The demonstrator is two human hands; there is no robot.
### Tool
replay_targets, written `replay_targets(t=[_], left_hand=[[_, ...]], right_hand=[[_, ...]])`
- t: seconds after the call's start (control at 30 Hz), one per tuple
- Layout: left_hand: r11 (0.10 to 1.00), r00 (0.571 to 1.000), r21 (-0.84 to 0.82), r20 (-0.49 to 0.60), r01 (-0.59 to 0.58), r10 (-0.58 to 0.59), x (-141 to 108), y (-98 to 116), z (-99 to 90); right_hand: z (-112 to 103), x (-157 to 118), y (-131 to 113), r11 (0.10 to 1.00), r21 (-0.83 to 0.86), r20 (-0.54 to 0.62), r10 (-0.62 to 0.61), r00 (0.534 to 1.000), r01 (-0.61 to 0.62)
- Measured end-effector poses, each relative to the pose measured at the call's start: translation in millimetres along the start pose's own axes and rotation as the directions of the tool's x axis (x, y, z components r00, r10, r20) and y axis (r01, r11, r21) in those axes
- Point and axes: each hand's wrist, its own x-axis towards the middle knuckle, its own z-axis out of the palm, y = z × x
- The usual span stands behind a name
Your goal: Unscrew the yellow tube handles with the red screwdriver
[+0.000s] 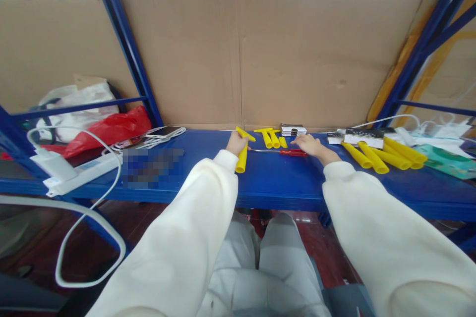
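Observation:
A yellow T-shaped piece with a tube stem [241,159] is gripped in my left hand [235,144], its crossbar tilted above the fingers and its round end toward me. My right hand [308,145] hovers or rests just behind the red handle of a screwdriver [293,152]; its fingers reach left, loosely apart, and whether they touch the handle I cannot tell. The screwdriver's shaft points left toward the yellow piece. Between my hands, farther back, lie more yellow T-shaped pieces [266,137] and short yellow bits [283,142]. Behind my right fingers sits a small black-and-white stack [293,130].
Several yellow tubes [374,158] lean on a black-and-white box [363,137] at right, beside a green packet [446,161]. At left are a white power strip [87,171], cables, a phone [163,132] and a red bag [111,129]. Cardboard [278,59] backs the blue shelf [208,183].

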Motion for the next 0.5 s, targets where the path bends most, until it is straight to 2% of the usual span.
replay_targets(t=[0.1, 0.23, 0.4, 0.5], left_hand=[[1.000, 1.000, 0.014, 0.014, -0.008, 0.008, 1, -1, -0.8], [1.000, 1.000, 0.011, 0.013, -0.013, 0.013, 1, -2, -1.1], [1.000, 0.999, -0.006, 0.036, -0.021, 0.021, 9, -9, -0.9], [0.998, 0.997, -0.035, 0.062, -0.047, 0.049, 15, -15, -1.2]], right_hand=[[-5, -3, -5, 0.999, 0.032, 0.045, 0.024, 0.999, -0.026], [-4, -5, -6, 0.999, -0.017, 0.128, 0.049, 0.991, -0.047], [-7, -8, -6, 0.990, 0.004, 0.075, 0.141, 0.987, -0.142], [-12, -10, -8, 0.987, 0.028, 0.086, 0.156, 0.984, -0.159]])
